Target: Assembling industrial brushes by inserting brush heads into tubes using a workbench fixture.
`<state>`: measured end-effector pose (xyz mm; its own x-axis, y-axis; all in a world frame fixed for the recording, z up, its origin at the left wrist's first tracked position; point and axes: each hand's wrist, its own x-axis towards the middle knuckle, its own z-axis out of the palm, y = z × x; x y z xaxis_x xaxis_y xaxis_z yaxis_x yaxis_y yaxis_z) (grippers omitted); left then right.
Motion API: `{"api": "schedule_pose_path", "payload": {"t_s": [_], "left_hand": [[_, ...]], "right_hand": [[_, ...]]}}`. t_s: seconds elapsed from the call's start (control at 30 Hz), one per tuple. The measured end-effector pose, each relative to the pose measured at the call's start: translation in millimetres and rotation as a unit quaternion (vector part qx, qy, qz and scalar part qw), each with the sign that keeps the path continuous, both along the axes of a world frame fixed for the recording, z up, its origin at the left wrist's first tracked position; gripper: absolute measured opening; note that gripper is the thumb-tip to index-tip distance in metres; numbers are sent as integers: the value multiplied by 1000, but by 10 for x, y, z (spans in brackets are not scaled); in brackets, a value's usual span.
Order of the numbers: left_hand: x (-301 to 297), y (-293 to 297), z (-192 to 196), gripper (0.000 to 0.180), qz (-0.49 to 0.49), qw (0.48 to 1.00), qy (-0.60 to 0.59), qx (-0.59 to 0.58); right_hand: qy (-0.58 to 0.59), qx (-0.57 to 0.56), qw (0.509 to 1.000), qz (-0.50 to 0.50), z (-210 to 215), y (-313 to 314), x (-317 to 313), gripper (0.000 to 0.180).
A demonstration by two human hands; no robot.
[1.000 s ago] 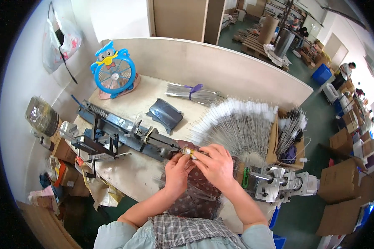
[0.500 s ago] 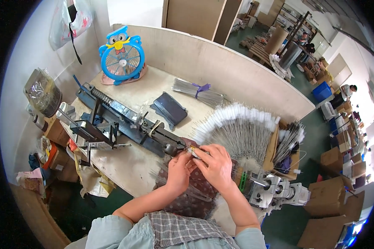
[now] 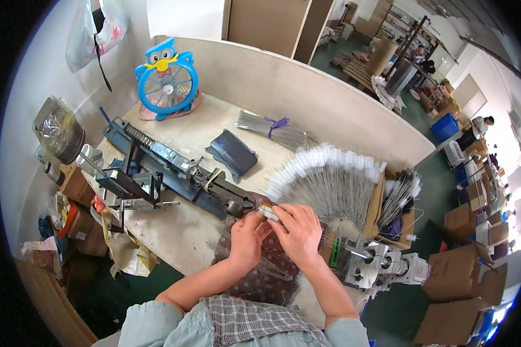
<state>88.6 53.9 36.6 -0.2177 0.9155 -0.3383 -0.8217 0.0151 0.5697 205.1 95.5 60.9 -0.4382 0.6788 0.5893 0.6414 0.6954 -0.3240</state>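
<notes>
My two hands meet at the near end of a long black metal fixture (image 3: 182, 168), beside its round dark knob (image 3: 233, 209). Between my fingertips shows a small white piece (image 3: 267, 212) with a yellowish edge; its exact kind is unclear. My right hand (image 3: 300, 234) has thumb and fingers closed on this piece from the right. My left hand (image 3: 248, 238) is curled in a pinch just below it, and whatever its fingertips grip is hidden. Under both wrists lies a dark dotted cloth (image 3: 272, 272) with thin wires on it.
Many thin wire brushes with white tips (image 3: 330, 191) fan out at the right. A metal clamp-like machine (image 3: 382, 263) sits at the right edge. Beyond the fixture are a dark flat case (image 3: 234, 153), a tied wire bundle (image 3: 269, 124) and a blue fan (image 3: 168, 87).
The white piece shows more plainly between my fingertips now. Both hands stay by the fixture's end with only slight finger movement. The whole view has shifted a little.
</notes>
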Motion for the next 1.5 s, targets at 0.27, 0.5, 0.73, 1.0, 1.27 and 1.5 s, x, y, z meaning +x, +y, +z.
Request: {"api": "schedule_pose_path", "payload": {"t_s": [0.27, 0.5, 0.73, 1.0, 1.27, 1.5], "left_hand": [[19, 18, -131, 8, -5, 1000, 19, 3], [42, 33, -75, 6, 3, 1000, 16, -4], [10, 28, -68, 9, -7, 999, 32, 1], [-31, -34, -147, 30, -15, 999, -28, -12], [-32, -143, -118, 54, -79, 993, 86, -7], [-515, -493, -228, 42, -120, 972, 196, -53]], "right_hand": [[12, -3, 1000, 20, 46, 1, -2, 29], [26, -5, 999, 21, 15, 49, -20, 31], [16, 7, 1000, -7, 146, -32, 37, 28], [-45, -30, 999, -9, 59, -69, 229, 13], [40, -20, 999, 8, 104, -136, 429, 11], [-127, -244, 961, -20, -681, -784, 903, 13]]}}
